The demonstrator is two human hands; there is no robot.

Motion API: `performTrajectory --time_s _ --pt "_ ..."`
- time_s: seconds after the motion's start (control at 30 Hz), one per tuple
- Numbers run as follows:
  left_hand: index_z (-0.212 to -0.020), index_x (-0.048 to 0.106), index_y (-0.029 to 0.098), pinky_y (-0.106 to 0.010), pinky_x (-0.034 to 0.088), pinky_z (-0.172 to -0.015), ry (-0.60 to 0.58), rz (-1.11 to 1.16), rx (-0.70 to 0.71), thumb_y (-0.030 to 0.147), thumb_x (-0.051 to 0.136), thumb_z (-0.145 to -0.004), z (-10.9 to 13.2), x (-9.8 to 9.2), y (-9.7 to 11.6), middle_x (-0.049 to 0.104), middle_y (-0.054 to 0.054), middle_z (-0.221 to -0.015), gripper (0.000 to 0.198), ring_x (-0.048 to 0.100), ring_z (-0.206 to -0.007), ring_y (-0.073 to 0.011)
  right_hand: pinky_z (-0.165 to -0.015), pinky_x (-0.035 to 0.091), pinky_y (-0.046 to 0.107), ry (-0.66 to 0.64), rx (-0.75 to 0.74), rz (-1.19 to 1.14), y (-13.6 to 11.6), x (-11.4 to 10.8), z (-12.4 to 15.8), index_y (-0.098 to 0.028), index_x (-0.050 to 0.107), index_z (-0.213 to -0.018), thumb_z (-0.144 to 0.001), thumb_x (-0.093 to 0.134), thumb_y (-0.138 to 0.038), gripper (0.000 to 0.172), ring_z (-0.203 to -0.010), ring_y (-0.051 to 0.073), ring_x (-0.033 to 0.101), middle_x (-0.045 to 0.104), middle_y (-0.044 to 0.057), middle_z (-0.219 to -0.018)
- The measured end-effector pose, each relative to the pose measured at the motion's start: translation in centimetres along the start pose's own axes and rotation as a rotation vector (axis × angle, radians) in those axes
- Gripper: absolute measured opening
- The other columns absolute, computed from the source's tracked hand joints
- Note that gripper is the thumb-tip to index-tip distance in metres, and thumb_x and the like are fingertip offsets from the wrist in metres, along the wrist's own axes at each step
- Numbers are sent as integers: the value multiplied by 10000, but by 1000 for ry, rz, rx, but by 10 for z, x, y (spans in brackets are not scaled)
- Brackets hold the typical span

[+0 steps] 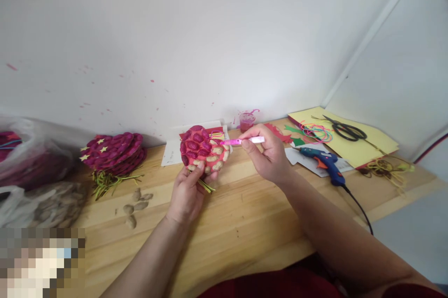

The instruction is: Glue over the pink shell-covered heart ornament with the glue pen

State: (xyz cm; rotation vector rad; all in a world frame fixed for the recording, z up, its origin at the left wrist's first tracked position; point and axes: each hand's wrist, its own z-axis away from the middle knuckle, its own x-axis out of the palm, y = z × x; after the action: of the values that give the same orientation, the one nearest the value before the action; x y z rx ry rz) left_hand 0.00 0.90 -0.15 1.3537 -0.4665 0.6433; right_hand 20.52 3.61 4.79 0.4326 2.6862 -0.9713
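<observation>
My left hand [191,190] grips a round red craft disc [205,151] by its lower edge, thumb in front. Peanut shells cover the disc; those on the left and top are painted magenta, while those at the right and bottom are still tan. Yellow-green strings hang from its underside. In my right hand [265,153] is a slim paintbrush [233,142], its white handle stained pink, pinched between thumb and fingers. The brush's tip meets the disc's right side; its bristles are hard to make out. Behind, a clear cup of pink paint [247,121] stands against the wall.
To the left lie stacked magenta peanut discs [112,151], loose peanuts [136,207] and a plastic bag of peanuts [58,204]. On the right are a blue glue gun [325,162] with its cord, black scissors [348,131], yellow paper [371,146] and coloured strings [317,131].
</observation>
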Motion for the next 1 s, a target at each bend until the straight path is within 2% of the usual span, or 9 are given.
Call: performTrajectory --time_s 0.3,0.47,0.6,0.77,1.0 --pt "-811 711 143 -222 631 -677 -26 -32 24 254 938 -630 1 2 0 711 -15 -765 311 697 -683 -120 -710 464 321 10 40 22 3 -3 -1 -225 608 -977 -981 595 -285 61 -772 162 606 676 25 -889" --pt "-845 716 141 -249 635 -678 -35 -74 43 293 948 -615 0 -1 -1 738 -44 -818 360 706 -715 -148 -733 464 323 -33 26 44 3 -5 -2 -224 617 -975 -974 601 -268 47 -794 164 610 676 25 -893" --pt "-831 711 140 -234 625 -675 -21 -76 56 288 952 -613 0 -2 -1 720 -27 -785 357 686 -689 -127 -733 460 320 7 33 58 4 -7 -3 -219 622 -970 -968 613 -270 52 -778 158 603 672 22 -884" --pt "-804 701 141 -242 624 -680 -21 -91 54 307 965 -587 1 0 0 711 -22 -789 380 665 -671 -117 -695 447 304 -66 73 22 4 -5 -3 -217 621 -969 -974 605 -290 75 -753 154 595 668 15 -858" --pt "-813 700 161 -235 614 -663 -31 -119 67 306 958 -605 0 -2 -2 679 -2 -759 362 654 -684 -117 -673 428 309 -8 110 2 7 -10 -4 -224 619 -976 -982 604 -346 123 -722 150 554 645 12 -846"
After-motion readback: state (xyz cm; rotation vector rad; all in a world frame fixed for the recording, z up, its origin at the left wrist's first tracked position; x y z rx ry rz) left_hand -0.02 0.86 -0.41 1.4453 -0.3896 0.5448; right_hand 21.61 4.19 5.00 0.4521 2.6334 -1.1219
